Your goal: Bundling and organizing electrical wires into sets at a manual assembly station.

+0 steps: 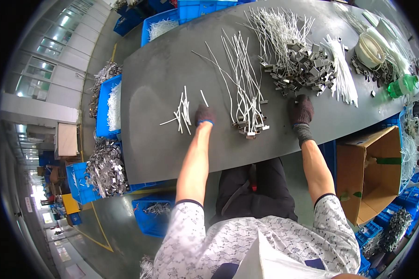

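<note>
My left hand (205, 115), in a dark knitted glove, is closed and slightly blurred. A short white tube-like piece (204, 98) sticks out past its fingertips. Just left of it lies a loose group of similar short white pieces (183, 111). My right hand (301, 111), also gloved, is curled at the near edge of a heap of small metal clips (307, 67). What its fingers hold is hidden. Between my hands, a bunch of long white strands (242, 79) ends in small metal pieces (250, 126) at the near side.
Beyond the metal heap lie more white strands (277, 25), with a bundle (342, 74) to its right. A white tub (369, 51) and green bottle (402, 86) stand far right. Blue bins (108, 104) flank the grey table (149, 153); an open cardboard box (354, 172) sits lower right.
</note>
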Motion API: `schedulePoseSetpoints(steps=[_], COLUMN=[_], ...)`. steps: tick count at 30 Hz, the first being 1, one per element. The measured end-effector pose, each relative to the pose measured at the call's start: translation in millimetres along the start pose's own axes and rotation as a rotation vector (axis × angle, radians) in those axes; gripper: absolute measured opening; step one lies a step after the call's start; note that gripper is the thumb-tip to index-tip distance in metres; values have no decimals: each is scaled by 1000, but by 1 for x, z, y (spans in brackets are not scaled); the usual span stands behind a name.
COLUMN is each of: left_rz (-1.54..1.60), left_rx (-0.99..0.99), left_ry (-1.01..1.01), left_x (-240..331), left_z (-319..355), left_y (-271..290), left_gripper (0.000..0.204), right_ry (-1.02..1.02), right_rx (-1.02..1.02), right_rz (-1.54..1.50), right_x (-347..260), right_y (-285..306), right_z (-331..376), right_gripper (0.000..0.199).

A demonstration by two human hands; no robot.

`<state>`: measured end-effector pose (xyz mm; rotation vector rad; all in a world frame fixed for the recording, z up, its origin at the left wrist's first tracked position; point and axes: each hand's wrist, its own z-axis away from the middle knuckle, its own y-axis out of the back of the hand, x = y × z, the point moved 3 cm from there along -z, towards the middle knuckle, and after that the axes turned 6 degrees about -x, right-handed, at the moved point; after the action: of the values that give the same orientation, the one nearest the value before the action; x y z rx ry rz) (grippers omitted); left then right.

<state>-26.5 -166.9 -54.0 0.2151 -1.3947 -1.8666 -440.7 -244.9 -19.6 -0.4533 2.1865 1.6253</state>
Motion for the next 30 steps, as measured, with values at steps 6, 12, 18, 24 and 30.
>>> schedulePoseSetpoints(steps=[6, 12, 18, 24, 30], left_rz=[588, 978, 1472, 1837, 1947], left_rx=[106, 39, -248, -544, -254], left_ry=[-38, -76, -53, -121, -161], left_x=[-7, -27, -61, 51, 132], left_z=[97, 126, 128, 223, 234], left_y=[-33, -54, -80, -62, -22], left_gripper=[23, 15, 10, 8, 13], right_ry=[-225, 418, -58, -56, 253], right_rx=[-624, -839, -1143, -838, -693], right_rz=[-506, -361, 345, 178, 155], right_x=[72, 138, 245, 193, 122], right_y=[0, 56, 112, 150, 137], right_z=[9, 216, 430, 416, 333], right_gripper=[35, 27, 28, 23, 19])
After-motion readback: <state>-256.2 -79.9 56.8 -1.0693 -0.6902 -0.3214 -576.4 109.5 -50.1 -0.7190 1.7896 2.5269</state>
